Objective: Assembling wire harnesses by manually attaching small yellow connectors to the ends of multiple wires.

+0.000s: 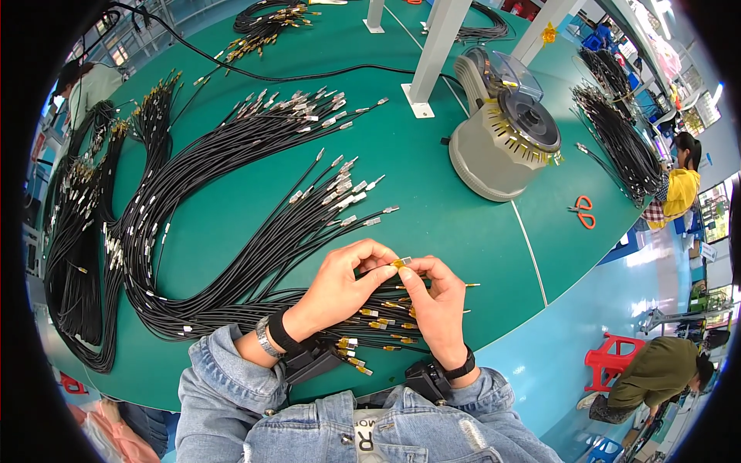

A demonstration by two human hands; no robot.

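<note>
Over the front of the green table [421, 208], my left hand [345, 282] pinches the end of a black cable, close to its metal connector [407, 261]. Yellow tape [398, 263] shows at that connector, between both sets of fingertips. My right hand [438, 307] is closed too, thumb and index finger pressed at the same connector from the right. Below and between my hands lie cable ends with yellow tape [378, 324]. Behind my left hand fans a bundle of black cables [266, 239] with bare silver connectors. My fingers hide part of the held cable.
A round grey tape dispenser [494, 150] with yellow strips around its rim stands behind my right hand, near a grey post [438, 58]. Orange-handled scissors [584, 212] lie at the right. More cable bundles [617, 131] sit at the far right. People work beyond the table, near a red stool [610, 359].
</note>
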